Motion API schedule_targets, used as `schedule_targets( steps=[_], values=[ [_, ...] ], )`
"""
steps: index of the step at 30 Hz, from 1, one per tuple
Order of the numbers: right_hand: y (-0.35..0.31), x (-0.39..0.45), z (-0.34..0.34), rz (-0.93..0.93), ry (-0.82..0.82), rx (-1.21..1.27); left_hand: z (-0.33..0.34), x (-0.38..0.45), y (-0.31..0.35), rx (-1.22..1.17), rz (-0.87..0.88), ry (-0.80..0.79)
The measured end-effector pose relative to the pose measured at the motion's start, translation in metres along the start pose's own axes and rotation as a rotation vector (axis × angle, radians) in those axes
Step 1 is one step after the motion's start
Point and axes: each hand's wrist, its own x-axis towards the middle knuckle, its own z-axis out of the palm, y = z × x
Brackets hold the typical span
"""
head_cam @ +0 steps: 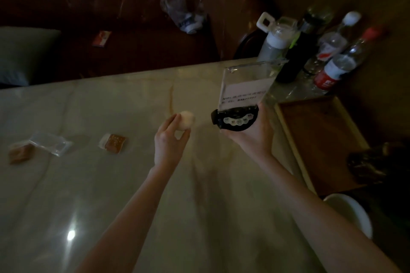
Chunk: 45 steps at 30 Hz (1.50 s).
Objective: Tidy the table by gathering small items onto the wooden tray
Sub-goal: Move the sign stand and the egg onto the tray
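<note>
Tray (319,137) sits just right of the right hand (255,135), nothing in it that I can see. That hand grips a clear sign stand (241,93) by its black base. Left hand (170,139) pinches a pale ball (186,119) above the table (111,184). Two snack packets (114,142) (20,153) and an empty wrapper (52,143) lie left of the hands; bottles (332,68) stand beyond the tray.

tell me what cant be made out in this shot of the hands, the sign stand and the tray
Head view, dim and soft:
- Printed text on the clear sign stand: too blurred to read.
- What the pale round item in the left hand is: too dark and soft.
- Black base buttons: right hand covers part.
- Wooden tray: near right corner hidden by a dark object.
- Bottle labels: too small.
</note>
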Motion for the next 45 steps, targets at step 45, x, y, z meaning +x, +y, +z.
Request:
schedule_targets(
  steps=[45],
  values=[
    [0.203, 0.121, -0.105, 0.414, 0.225, 0.292, 0.273, 0.020, 0.157, -0.036, 0.130, -0.185]
  ],
)
